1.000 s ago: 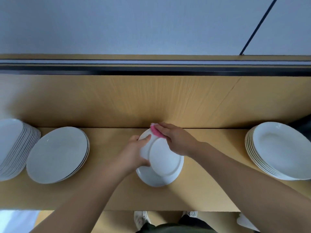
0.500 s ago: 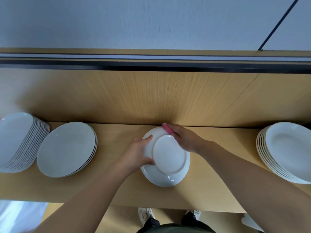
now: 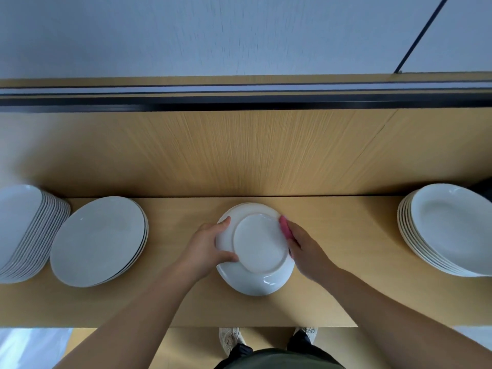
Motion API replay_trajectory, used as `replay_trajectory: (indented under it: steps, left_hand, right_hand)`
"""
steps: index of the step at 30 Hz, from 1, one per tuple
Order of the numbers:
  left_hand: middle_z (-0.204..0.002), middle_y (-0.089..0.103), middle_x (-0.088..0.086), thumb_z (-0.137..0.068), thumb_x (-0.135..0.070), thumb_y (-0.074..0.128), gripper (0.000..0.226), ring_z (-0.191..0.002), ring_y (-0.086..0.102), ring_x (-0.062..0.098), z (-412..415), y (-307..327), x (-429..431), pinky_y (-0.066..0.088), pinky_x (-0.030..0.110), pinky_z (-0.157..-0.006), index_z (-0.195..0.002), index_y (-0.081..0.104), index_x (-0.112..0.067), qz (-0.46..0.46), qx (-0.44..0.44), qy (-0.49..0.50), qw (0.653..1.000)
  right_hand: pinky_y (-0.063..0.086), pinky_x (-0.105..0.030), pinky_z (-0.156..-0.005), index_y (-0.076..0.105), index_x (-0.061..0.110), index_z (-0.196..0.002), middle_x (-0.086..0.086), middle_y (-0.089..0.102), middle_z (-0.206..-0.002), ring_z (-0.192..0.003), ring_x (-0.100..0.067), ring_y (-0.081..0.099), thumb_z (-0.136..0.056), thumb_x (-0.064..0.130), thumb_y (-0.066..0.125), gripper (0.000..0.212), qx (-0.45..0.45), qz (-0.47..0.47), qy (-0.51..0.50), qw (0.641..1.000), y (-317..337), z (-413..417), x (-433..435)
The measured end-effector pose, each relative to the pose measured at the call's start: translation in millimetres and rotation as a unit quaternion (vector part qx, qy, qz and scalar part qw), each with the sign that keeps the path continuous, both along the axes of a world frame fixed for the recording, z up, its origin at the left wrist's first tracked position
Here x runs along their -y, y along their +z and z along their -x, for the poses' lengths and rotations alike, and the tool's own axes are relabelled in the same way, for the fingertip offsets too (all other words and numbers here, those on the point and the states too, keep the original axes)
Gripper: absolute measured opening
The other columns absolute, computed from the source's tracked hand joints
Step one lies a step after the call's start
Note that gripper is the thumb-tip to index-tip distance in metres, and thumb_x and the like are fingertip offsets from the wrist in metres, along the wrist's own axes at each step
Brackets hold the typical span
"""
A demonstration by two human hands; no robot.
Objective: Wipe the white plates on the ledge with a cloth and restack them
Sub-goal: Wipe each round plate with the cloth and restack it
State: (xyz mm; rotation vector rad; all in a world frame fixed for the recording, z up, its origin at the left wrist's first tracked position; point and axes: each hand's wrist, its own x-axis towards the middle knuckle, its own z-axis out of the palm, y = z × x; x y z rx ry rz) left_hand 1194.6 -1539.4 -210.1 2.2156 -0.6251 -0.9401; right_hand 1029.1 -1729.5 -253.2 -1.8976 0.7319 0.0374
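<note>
The right hand (image 3: 306, 249), fingers curled round the pink cloth (image 3: 284, 227), has swept from twelve round to three o'clock on the upturned plate (image 3: 259, 242) that the left hand (image 3: 210, 246) grips at nine, mid-ledge (image 3: 186, 302), so its rim looks nearly wiped.

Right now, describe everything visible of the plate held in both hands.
The white plate looks like glazed ceramic. It is round and turned upside down, so its flat foot ring faces up. The left hand grips its left rim; the right hand presses a pink cloth against its right edge. It is over a lower plate on the wooden ledge.
</note>
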Motion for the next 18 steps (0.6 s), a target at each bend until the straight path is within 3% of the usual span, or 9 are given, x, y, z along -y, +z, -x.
replay_trajectory:
  steps: [3, 5, 7, 10, 12, 15, 18]
  left_hand:
    - [-0.122, 0.043, -0.003, -0.060, -0.021, 0.090, 0.101, -0.118, 0.047, 0.018, 2.2, -4.8, -3.1, 0.041, 0.034, -0.104, -0.145, 0.038, -0.033, 0.002, -0.004, 0.016, 1.000]
    - [-0.124, 0.042, -0.003, -0.058, -0.024, 0.091, 0.102, -0.118, 0.047, 0.018, 2.2, -6.8, -4.7, 0.042, 0.036, -0.104, -0.145, 0.037, -0.033, -0.002, -0.001, 0.008, 1.000]
    - [-0.128, 0.041, -0.002, -0.058, -0.030, 0.090, 0.105, -0.118, 0.046, 0.017, 1.2, -7.6, -6.0, 0.042, 0.037, -0.104, -0.146, 0.034, -0.035, -0.016, 0.000, -0.012, 1.000]
    - [-0.131, 0.040, -0.003, -0.054, -0.038, 0.088, 0.108, -0.119, 0.047, 0.017, 0.4, -5.7, -8.2, 0.045, 0.038, -0.102, -0.146, 0.031, -0.039, -0.019, -0.017, -0.017, 1.000]
    - [-0.135, 0.042, -0.005, -0.049, -0.043, 0.086, 0.110, -0.122, 0.048, 0.017, 1.9, -3.9, -8.8, 0.046, 0.040, -0.102, -0.145, 0.033, -0.039, -0.004, -0.038, 0.003, 0.999]
    - [-0.139, 0.042, -0.003, -0.049, -0.046, 0.083, 0.110, -0.125, 0.047, 0.018, 5.4, -1.1, -5.0, 0.046, 0.041, -0.102, -0.146, 0.033, -0.033, 0.024, -0.065, 0.019, 0.997]
    - [-0.135, 0.046, -0.002, -0.068, -0.021, 0.085, 0.093, -0.121, 0.050, 0.018, 7.2, 0.7, 0.4, 0.048, 0.030, -0.094, -0.146, 0.035, -0.025, 0.048, -0.094, 0.035, 0.994]
  right_hand:
    - [0.019, -0.028, -0.119, 0.022, 0.028, -0.152, 0.013, 0.029, -0.153, -0.141, -0.008, 0.028, -0.103, 0.009, 0.037, 0.055, -0.005, 0.014, 0.004, 1.000, -12.0, 20.9, -14.7]
    - [0.010, -0.027, -0.121, 0.015, 0.031, -0.151, 0.013, 0.018, -0.159, -0.147, -0.007, 0.015, -0.103, 0.008, 0.037, 0.057, -0.010, 0.018, 0.018, 1.000, -17.1, 26.6, -18.1]
    - [0.012, -0.028, -0.122, 0.018, 0.032, -0.150, 0.017, 0.019, -0.157, -0.147, -0.007, 0.014, -0.103, 0.010, 0.038, 0.055, -0.006, 0.016, 0.018, 1.000, -16.4, 23.8, -13.6]
    - [0.011, -0.003, -0.110, 0.027, 0.031, -0.147, 0.032, 0.029, -0.140, -0.137, 0.003, 0.026, -0.104, 0.013, 0.040, 0.049, 0.009, 0.019, 0.033, 0.999, -1.7, 10.1, -1.2]
    - [0.012, 0.005, -0.100, 0.036, 0.028, -0.147, 0.033, 0.034, -0.136, -0.131, 0.006, 0.031, -0.105, 0.021, 0.039, 0.043, 0.004, 0.024, 0.043, 0.999, 7.8, -2.4, 10.8]
    - [0.025, -0.010, -0.107, 0.043, 0.028, -0.145, 0.013, 0.044, -0.135, -0.125, -0.005, 0.042, -0.104, 0.025, 0.040, 0.041, -0.010, 0.056, 0.087, 0.995, 9.6, -22.6, 30.4]
    - [0.023, -0.015, -0.106, 0.045, 0.033, -0.144, 0.017, 0.043, -0.139, -0.126, -0.003, 0.039, -0.104, 0.037, 0.037, 0.041, -0.042, 0.045, 0.107, 0.992, 15.5, -40.5, 43.0]
